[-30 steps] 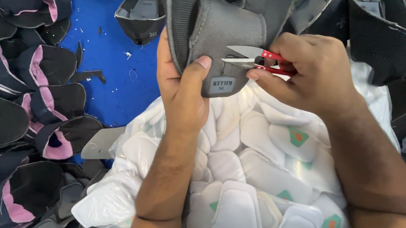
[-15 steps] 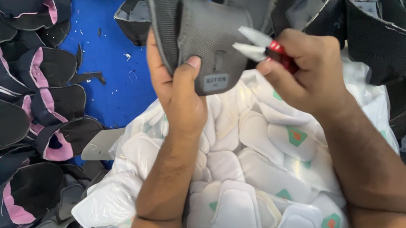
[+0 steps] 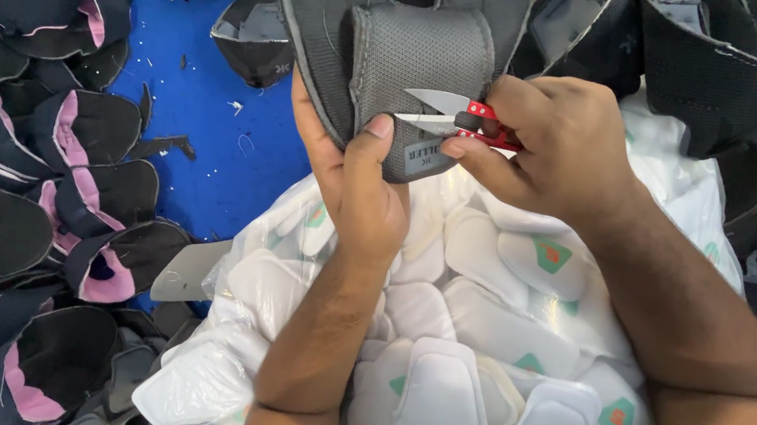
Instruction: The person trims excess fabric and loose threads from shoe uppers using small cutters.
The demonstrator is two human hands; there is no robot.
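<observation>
My left hand [image 3: 356, 175] grips a grey mesh shoe upper [image 3: 419, 53] by its padded tongue, thumb pressed on the tongue's lower edge beside a small label. My right hand [image 3: 561, 147] holds red-handled thread snips [image 3: 463, 120], their blades apart and pointing left across the tongue, just above my left thumb. The upper's top runs out of the frame.
A clear plastic bag of white insoles [image 3: 486, 346] with green marks lies under my forearms. Black-and-pink shoe pieces [image 3: 32, 204] are piled at the left on a blue surface [image 3: 208, 138]. Dark grey uppers [image 3: 730, 81] crowd the top right.
The grey upper and my left hand shifted slightly. The snips, lifted up and right half a second ago, came back down onto the tongue near my thumb.
</observation>
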